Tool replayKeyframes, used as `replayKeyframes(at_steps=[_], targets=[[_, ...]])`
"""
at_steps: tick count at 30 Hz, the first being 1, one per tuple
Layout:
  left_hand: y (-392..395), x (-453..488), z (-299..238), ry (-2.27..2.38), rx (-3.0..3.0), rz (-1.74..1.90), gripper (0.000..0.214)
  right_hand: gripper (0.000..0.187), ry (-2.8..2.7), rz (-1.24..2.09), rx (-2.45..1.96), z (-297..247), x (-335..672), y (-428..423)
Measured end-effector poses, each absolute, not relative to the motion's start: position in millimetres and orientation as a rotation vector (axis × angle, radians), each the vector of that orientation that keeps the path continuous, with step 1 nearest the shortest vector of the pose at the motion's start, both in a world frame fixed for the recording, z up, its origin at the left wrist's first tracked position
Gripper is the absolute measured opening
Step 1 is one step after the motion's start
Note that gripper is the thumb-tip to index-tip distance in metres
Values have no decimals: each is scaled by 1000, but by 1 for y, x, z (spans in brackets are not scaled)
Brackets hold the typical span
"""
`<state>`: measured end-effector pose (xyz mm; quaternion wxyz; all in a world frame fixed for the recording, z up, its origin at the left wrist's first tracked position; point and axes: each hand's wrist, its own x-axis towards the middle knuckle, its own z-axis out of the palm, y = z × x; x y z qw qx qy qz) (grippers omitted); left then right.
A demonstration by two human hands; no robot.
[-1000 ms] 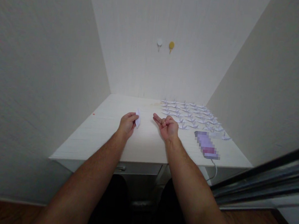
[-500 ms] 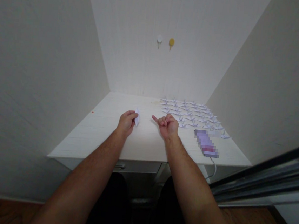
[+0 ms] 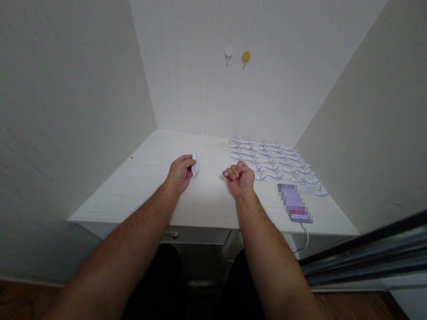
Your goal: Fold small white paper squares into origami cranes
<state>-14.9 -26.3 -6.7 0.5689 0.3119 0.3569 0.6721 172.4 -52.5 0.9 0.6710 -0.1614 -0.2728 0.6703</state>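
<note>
My left hand (image 3: 179, 171) is closed in a pinch on a small folded piece of white paper (image 3: 195, 164), held just above the white desk (image 3: 136, 182). A short gap to the right, my right hand (image 3: 239, 176) is curled into a fist, palm up, and nothing shows in it. Several small folded paper cranes (image 3: 274, 161) stand in rows on the desk beyond and to the right of my right hand.
A blurred purple device (image 3: 294, 203) with a white cable (image 3: 304, 239) lies near the desk's right front edge. Walls close the desk in on the left, back and right. Two hooks, one white (image 3: 228, 52) and one yellow (image 3: 245, 57), hang on the back wall.
The fingers of my right hand, stretched out a second ago, have curled into a fist. My left hand keeps its pinch on the folded paper and has barely moved.
</note>
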Motion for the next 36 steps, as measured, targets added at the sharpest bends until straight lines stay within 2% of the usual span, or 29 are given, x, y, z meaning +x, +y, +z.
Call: replayKeyframes(at_steps=[18, 36], targets=[[-36, -17, 4, 831, 664, 1552, 73, 15, -628, 1510, -419, 1, 172, -53], [-36, -17, 4, 836, 662, 1560, 73, 17, -627, 1503, -448, 2, 172, -54]])
